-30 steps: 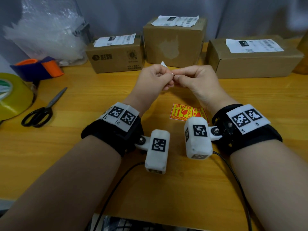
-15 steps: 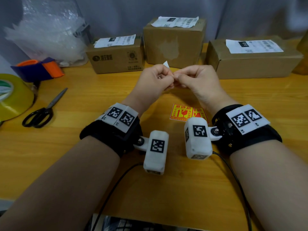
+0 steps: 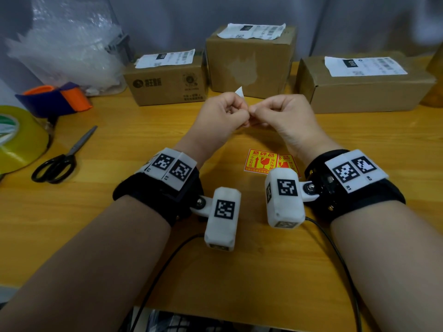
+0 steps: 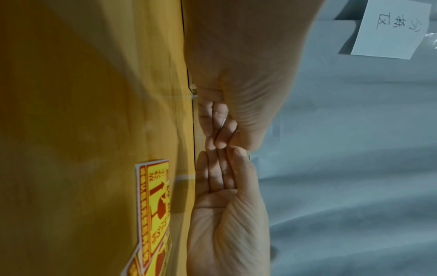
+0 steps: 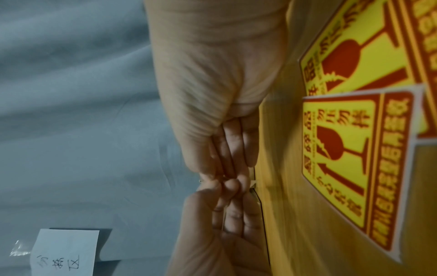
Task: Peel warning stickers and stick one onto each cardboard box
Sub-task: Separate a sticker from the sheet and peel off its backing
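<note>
Three cardboard boxes with white shipping labels stand along the back of the table: a low left box, a taller middle box and a long right box. My left hand and right hand meet in mid-air in front of the middle box. Both pinch a small sticker, of which only a white corner pokes up above the left fingers. The wrist views show curled fingers touching tip to tip. Yellow-and-red warning stickers lie flat on the table below the hands.
Black-handled scissors lie at the left, beside a large tape roll and a blue and orange tape dispenser. Bubble wrap is piled at the back left. Black cables run from the wrist cameras toward the wooden table's front edge.
The hands stay pinched together in the same spot. The white corner above the left fingers has edged slightly to the right.
</note>
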